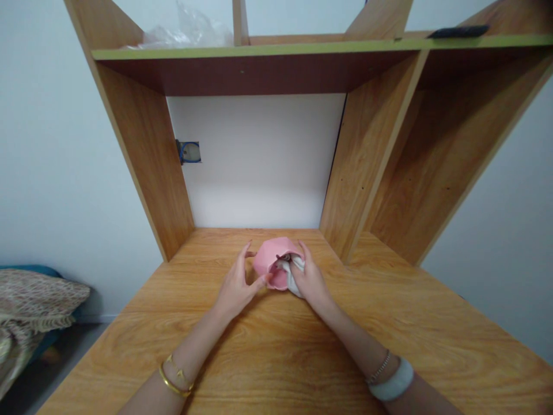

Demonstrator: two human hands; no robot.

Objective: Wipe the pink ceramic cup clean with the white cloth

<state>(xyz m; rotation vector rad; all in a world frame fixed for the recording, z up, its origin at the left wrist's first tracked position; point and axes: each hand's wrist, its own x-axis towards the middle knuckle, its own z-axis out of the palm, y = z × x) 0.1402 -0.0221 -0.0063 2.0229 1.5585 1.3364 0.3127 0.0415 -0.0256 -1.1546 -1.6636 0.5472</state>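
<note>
A pink bowl point(270, 259) is tipped on its side over the middle of the wooden desk point(276, 346), its opening turned towards me. My left hand point(237, 285) grips the bowl's near rim with thumb and fingers. My right hand point(309, 276) is closed on a white cloth point(294, 274) and presses it into the bowl's inside. Gold bangles ring my left wrist; a white bangle and a thin bracelet ring my right.
Wooden side panels point(151, 167) rise on both sides of the desk's recess, with a green-edged shelf point(259, 51) above. Clear plastic point(190, 31) lies on that shelf, and a dark flat object point(458, 31) at its right. A patterned blanket point(30, 305) lies low at the left.
</note>
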